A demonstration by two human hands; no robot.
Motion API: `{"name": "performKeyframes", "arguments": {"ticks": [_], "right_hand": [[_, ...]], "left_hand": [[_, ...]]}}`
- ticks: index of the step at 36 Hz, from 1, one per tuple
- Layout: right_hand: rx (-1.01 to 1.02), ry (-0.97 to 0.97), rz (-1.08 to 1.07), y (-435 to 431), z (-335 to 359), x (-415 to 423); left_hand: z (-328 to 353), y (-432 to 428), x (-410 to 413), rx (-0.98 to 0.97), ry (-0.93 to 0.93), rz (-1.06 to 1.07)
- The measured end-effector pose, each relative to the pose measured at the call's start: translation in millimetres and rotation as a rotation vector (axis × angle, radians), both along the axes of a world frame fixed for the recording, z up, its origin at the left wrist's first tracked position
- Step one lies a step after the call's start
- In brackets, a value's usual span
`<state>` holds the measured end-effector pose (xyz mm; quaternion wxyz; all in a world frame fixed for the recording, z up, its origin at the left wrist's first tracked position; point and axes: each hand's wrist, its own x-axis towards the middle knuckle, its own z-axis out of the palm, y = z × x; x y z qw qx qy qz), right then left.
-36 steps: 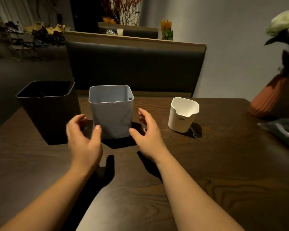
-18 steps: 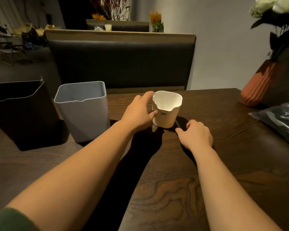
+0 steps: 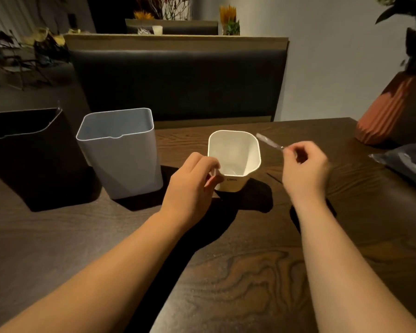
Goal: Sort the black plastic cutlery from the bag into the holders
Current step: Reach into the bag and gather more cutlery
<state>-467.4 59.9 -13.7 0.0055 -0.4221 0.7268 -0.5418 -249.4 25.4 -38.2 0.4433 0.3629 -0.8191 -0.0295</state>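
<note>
The left grip (image 3: 190,183) clamps the small white plastic holder (image 3: 235,152), likely to steady it; the right grip (image 3: 305,169) pinches a thin translucent strip (image 3: 269,141) just beside its rim.

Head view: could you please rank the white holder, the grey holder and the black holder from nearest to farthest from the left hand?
1. White holder: the left hand holds its near-left corner.
2. Grey holder: to the hand's left, apart from it.
3. Black holder: far left, beyond the grey one.
</note>
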Motion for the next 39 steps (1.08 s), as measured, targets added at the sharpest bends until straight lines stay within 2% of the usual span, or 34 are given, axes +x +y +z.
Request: {"name": "performKeyframes", "arguments": {"ticks": [4, 8, 12, 16, 21, 26, 33, 36, 39], "right_hand": [[-0.326, 0.064, 0.061, 7.7, 16.0, 12.6], [-0.506, 0.125, 0.122, 16.4, 23.1, 33.1], [-0.519, 0.265, 0.217, 17.1, 17.0, 43.5], [-0.543, 0.387, 0.210, 16.5, 14.1, 50.2], [-0.615, 0.400, 0.145, 20.2, 16.5, 47.9], [-0.638, 0.452, 0.133, 16.2, 15.1, 45.1], [-0.504, 0.581, 0.319, 4.3, 20.7, 37.7], [-0.269, 0.628, 0.428, -1.9, 28.0, 40.7], [0.052, 0.537, 0.430, -7.2, 33.9, 53.6]], "left_hand": [[-7.6, 3.2, 17.1, -0.078, 0.037, 0.031], [-10.8, -1.3, 19.0, -0.056, 0.056, 0.049], [-10.7, -4.8, 23.4, -0.033, 0.121, 0.061], [-9.1, -4.8, 26.9, -0.023, 0.209, 0.049], [-7.7, -4.4, 23.9, 0.017, 0.286, 0.014], [-8.0, -3.3, 21.6, 0.046, 0.247, -0.018], [-7.9, -3.8, 22.5, 0.018, 0.183, -0.072], [-8.0, -3.9, 22.8, 0.000, 0.158, -0.106], [-6.9, -2.9, 22.0, 0.012, 0.134, -0.125]]}}
